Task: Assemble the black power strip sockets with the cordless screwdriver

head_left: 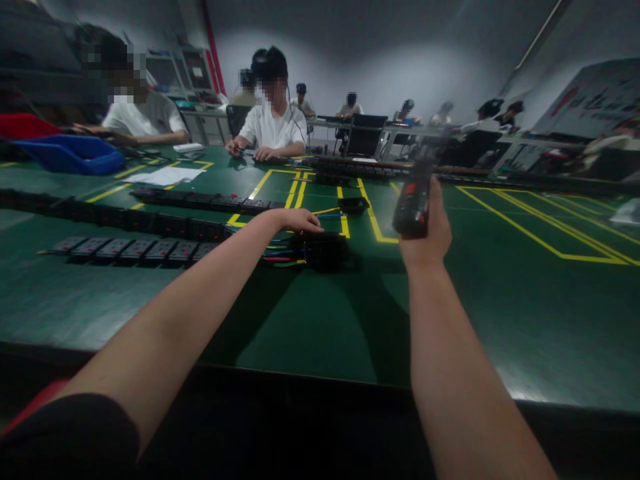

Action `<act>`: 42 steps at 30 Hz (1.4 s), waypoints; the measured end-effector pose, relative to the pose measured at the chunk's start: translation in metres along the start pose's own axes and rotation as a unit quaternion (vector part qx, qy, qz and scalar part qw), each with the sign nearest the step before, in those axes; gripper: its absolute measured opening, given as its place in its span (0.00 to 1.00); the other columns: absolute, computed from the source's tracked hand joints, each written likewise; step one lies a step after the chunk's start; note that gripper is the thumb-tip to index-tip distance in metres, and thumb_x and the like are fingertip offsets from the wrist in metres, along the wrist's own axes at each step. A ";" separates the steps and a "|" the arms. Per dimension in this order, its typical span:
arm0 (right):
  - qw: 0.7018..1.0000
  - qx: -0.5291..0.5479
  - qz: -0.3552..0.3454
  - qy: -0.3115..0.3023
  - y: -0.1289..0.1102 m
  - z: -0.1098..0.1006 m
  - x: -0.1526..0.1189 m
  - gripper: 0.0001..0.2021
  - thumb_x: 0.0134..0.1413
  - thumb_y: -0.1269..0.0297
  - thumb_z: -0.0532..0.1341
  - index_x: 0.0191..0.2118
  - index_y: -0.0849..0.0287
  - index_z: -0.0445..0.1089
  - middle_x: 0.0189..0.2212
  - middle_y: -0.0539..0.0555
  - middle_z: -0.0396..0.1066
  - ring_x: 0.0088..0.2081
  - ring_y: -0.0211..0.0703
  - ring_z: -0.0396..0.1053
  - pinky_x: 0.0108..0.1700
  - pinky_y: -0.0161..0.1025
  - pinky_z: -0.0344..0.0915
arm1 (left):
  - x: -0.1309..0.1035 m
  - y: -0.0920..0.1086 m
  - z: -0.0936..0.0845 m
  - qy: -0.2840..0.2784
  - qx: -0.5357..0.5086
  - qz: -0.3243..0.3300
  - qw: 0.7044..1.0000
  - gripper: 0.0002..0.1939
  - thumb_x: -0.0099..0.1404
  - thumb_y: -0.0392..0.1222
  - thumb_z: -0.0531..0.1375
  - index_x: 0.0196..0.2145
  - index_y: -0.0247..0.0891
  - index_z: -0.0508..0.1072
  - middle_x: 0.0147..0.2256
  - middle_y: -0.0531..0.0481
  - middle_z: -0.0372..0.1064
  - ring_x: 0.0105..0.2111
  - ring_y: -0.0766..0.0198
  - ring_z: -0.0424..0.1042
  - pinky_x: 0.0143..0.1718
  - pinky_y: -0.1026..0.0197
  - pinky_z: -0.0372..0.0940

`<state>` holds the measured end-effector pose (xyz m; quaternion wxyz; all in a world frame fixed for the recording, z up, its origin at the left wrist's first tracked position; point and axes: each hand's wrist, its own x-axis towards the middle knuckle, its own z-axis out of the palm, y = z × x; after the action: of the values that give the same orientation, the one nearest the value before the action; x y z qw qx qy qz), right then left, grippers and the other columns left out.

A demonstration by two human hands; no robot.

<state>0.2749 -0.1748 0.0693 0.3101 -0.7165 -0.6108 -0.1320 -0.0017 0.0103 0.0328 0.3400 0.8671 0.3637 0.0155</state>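
Observation:
My left hand (299, 219) lies over the far side of a small black box (326, 252), its fingers bent down onto the edge. Coloured wires (283, 257) run from the box to a strip of black socket modules (135, 250) on its left. Raised above the table, my right hand (436, 230) is wrapped round a black and red cordless screwdriver (414, 203). The far end of this tool is blurred. Beyond my left hand lies a second small black box part (354, 205), with yellow and blue wires leading to it.
More black module strips (110, 219) lie to the left on the green table (320, 333), which has yellow tape lines. A blue bin (75, 155) and a paper sheet (165, 175) are further left. Across the table, a co-worker in a white shirt (275, 127) handles small parts.

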 end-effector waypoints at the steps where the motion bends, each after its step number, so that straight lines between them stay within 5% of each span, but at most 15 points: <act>1: 0.999 -0.030 0.019 0.002 0.000 0.001 -0.001 0.41 0.67 0.65 0.53 0.79 0.55 0.32 0.66 0.69 0.60 0.62 0.69 0.66 0.56 0.63 0.67 | -0.001 0.002 -0.001 -0.011 0.003 -0.004 1.000 0.27 0.58 0.61 0.62 0.47 0.40 0.81 0.37 0.47 0.75 0.36 0.60 0.67 0.39 0.57 0.60; 4: 0.994 -0.098 0.008 -0.051 0.001 0.009 -0.001 0.48 0.55 0.73 0.63 0.78 0.47 0.43 0.56 0.65 0.70 0.49 0.64 0.74 0.47 0.56 0.71 | -0.004 0.007 -0.001 -0.018 0.012 -0.012 1.000 0.30 0.59 0.61 0.62 0.53 0.42 0.79 0.43 0.45 0.77 0.40 0.57 0.68 0.41 0.57 0.61; 8: 0.984 -0.140 -0.010 -0.110 0.003 0.024 0.001 0.47 0.57 0.74 0.62 0.78 0.46 0.44 0.53 0.64 0.72 0.46 0.59 0.74 0.44 0.51 0.69 | -0.006 0.006 0.001 -0.009 0.009 -0.029 1.000 0.34 0.59 0.64 0.61 0.57 0.43 0.77 0.46 0.45 0.77 0.44 0.55 0.69 0.43 0.56 0.62; 17: 0.966 -0.205 0.013 -0.156 0.001 0.031 -0.001 0.42 0.59 0.72 0.59 0.77 0.53 0.48 0.55 0.67 0.73 0.53 0.64 0.73 0.51 0.58 0.65 | -0.003 -0.007 0.004 0.024 -0.022 -0.012 0.999 0.29 0.57 0.64 0.63 0.50 0.45 0.80 0.42 0.47 0.77 0.42 0.57 0.69 0.42 0.57 0.63; 22: 0.958 -0.235 0.031 -0.164 0.003 0.032 -0.004 0.40 0.63 0.69 0.55 0.78 0.58 0.41 0.58 0.72 0.71 0.57 0.67 0.71 0.55 0.61 0.62 | -0.008 -0.002 0.004 0.027 -0.022 -0.005 0.999 0.26 0.59 0.64 0.62 0.45 0.43 0.80 0.39 0.47 0.76 0.38 0.58 0.69 0.40 0.57 0.62; 32: 0.947 -0.252 0.044 -0.195 0.006 0.035 -0.004 0.38 0.64 0.69 0.53 0.78 0.63 0.43 0.61 0.73 0.69 0.60 0.66 0.68 0.57 0.59 0.60 | -0.011 0.003 0.004 0.035 0.009 0.016 0.999 0.30 0.62 0.63 0.60 0.52 0.40 0.79 0.48 0.43 0.77 0.44 0.54 0.72 0.47 0.55 0.64; 37: 0.944 -0.255 0.039 -0.206 0.007 0.034 -0.003 0.31 0.66 0.68 0.52 0.73 0.61 0.54 0.59 0.71 0.70 0.59 0.66 0.69 0.56 0.58 0.62 | -0.013 0.015 0.004 0.068 0.028 0.016 0.997 0.25 0.64 0.57 0.60 0.52 0.40 0.78 0.50 0.42 0.77 0.48 0.54 0.73 0.52 0.55 0.65; 42: 0.940 -0.258 0.033 -0.220 0.006 0.034 -0.004 0.32 0.67 0.69 0.50 0.75 0.62 0.50 0.62 0.72 0.67 0.61 0.68 0.67 0.56 0.60 0.64 | -0.019 0.040 0.003 0.122 0.092 0.009 0.988 0.23 0.67 0.54 0.59 0.53 0.38 0.77 0.53 0.39 0.76 0.51 0.50 0.73 0.54 0.52 0.65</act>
<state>0.2729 -0.1579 0.0394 -0.0235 -0.8026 -0.5850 -0.1142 0.0103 -0.0234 0.0590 0.2115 0.8897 0.3944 0.0901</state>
